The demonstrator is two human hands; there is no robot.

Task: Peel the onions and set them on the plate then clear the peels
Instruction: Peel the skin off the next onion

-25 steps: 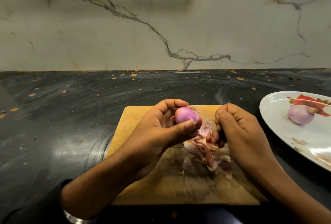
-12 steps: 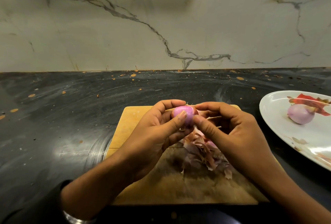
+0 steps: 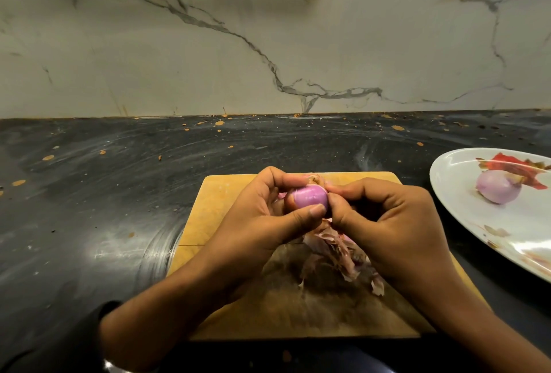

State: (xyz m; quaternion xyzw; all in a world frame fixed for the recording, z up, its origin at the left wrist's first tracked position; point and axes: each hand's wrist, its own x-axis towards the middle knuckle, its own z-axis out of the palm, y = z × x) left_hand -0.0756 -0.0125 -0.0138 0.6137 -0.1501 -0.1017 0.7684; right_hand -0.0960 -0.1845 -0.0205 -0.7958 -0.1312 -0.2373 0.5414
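Fingers of left hand (image 3: 262, 220) cradle purple onion (image 3: 308, 197) above cutting board (image 3: 226, 193); right hand (image 3: 384, 223) pinches skin at its far end. Plate (image 3: 456, 193) lies rightward, nearer right hand.

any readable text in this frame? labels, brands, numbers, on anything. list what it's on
None: no words, labels, brands or numbers can be read anywhere in the head view.
Plate: only a red and brown painted pattern, no lettering.
Cutting board: bare wood, no stamp.
Wall: marble veining only; the pale rectangle near the top is a blurred reflection.
Counter: orange specks, no marks.
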